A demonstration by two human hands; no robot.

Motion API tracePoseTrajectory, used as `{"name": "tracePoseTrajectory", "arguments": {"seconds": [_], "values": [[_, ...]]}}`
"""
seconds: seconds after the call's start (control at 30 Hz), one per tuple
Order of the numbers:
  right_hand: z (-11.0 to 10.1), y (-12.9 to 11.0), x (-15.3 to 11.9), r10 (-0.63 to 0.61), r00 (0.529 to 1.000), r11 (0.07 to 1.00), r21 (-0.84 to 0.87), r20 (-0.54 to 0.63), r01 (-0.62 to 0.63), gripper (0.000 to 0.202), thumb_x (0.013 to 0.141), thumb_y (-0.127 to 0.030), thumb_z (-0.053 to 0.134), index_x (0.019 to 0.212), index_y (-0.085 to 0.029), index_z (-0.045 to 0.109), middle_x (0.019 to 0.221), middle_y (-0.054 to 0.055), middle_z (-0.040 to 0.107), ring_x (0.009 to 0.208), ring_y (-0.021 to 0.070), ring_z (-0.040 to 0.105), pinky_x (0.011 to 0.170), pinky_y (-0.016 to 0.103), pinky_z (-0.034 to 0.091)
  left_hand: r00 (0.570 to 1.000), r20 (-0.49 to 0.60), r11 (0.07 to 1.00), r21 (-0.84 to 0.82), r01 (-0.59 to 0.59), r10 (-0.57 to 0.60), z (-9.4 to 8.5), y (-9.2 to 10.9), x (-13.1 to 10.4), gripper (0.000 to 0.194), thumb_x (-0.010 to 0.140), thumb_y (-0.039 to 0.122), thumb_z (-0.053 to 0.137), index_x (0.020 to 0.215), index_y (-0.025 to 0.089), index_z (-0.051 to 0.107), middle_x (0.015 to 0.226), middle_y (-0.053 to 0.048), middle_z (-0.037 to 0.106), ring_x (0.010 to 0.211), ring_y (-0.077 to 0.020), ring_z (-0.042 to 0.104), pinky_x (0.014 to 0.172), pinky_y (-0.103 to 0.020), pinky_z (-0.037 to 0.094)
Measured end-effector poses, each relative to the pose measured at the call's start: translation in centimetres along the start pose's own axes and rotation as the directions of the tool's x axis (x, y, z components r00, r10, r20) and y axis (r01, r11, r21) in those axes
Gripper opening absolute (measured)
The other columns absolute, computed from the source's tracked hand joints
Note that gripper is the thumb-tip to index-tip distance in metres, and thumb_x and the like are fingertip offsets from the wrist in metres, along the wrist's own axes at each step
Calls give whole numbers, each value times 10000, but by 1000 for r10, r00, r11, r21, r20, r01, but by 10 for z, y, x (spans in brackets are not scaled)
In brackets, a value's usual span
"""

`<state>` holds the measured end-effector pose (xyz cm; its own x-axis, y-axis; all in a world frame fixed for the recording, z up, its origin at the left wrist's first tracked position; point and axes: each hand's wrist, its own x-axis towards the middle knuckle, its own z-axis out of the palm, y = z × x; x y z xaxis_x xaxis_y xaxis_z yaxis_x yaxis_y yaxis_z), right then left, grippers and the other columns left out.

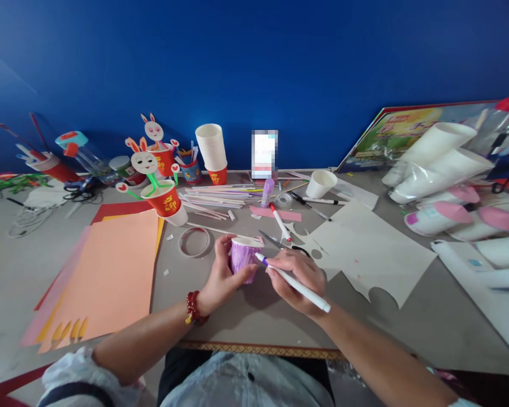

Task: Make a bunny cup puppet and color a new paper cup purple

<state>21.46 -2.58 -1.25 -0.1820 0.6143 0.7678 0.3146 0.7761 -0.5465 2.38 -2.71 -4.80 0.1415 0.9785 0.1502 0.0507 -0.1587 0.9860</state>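
A paper cup [242, 261] coloured in streaky purple stands upright over the grey table, its white rim facing up. My left hand [223, 274] wraps round its left side, thumb across the lower front. In my right hand [299, 277] is a white marker [301, 289] with a purple collar; its tip end points at the cup's right side. Whether the tip touches the cup I cannot tell. Behind my right hand lie scissors [271, 239], partly hidden. A roll of tape [194, 242] rests left of the cup.
Coloured paper sheets [114, 265] lie at the left, cut white paper [377, 254] at the right. Rabbit-decorated cups [163, 199], stacked white cups [211, 147], paper strips [216, 198], a glue stick [267, 193] and a red marker [280, 221] stand or lie further back.
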Motion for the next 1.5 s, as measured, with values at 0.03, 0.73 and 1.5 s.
{"name": "tracePoseTrajectory", "arguments": {"seconds": [0.03,0.73,1.5], "values": [[1,1,-1,-3,1000,1000,19,16,2,228,865,-77,629,1033,-230,654,749,10,701,628,165,652,594,300,576,1000,8,1000,12,-5,5,1,-1,0,616,834,403,739,1279,259,337,1195,-74,505,1092,-229,549,935,-388,486],[-3,0,1,55,998,998,6,-18,-54,178,885,-98,613,988,-239,649,724,7,700,634,169,659,610,298,568,985,35,962,-214,171,-167,-1,5,-4,606,834,447,734,1268,290,342,1198,-83,532,1035,-247,619,766,-368,613],[-6,-2,1,109,994,992,-57,-31,-110,136,900,-128,595,959,-236,653,725,11,712,632,172,681,637,301,582,986,30,970,-174,167,-165,-2,4,-4,599,832,469,730,1268,287,362,1200,-81,556,1083,-270,606,862,-419,556]]}}
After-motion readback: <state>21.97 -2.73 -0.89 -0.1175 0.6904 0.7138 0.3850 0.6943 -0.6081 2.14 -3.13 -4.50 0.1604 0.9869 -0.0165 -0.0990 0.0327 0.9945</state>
